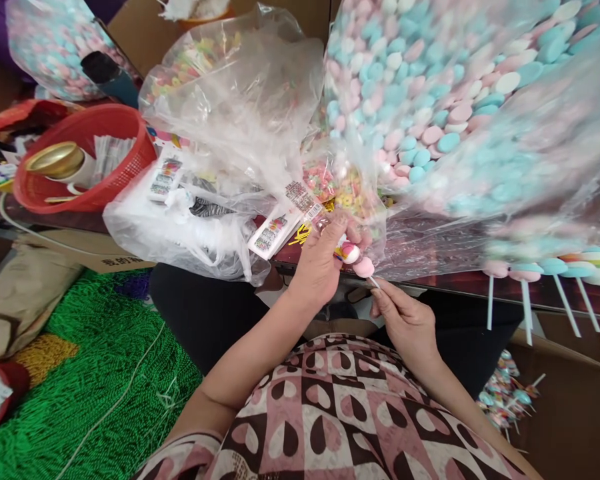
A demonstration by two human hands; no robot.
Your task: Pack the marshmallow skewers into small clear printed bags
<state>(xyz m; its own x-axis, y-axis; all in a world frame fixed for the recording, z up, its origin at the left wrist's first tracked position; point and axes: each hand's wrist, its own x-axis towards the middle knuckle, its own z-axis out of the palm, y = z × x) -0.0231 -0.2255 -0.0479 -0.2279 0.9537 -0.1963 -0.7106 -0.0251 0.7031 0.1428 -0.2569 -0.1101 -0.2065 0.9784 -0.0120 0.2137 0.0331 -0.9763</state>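
Observation:
Near the table's front edge, my left hand (317, 263) is closed around the upper part of a candy lollipop (364, 267). Pink, white and coloured pieces are stacked on its white stick. My right hand (405, 317) pinches the stick's lower end between thumb and fingers. My left fingers partly hide the top of the stack, and I cannot tell whether the clear film beside it is a wrapper. Just beyond my left hand lie printed white cards (275, 230) and yellow twist ties (301, 233). Behind are clear bags of ring-shaped candies (360, 193).
A large clear bag of pink, blue and white candies (420, 120) fills the right side. Several candy lollipops (525, 272) overhang the table edge there. To the left stands a red basket (130, 170). Below right, a cardboard box (565, 420) holds wrapped lollipops; green cord (115, 353) covers the floor left.

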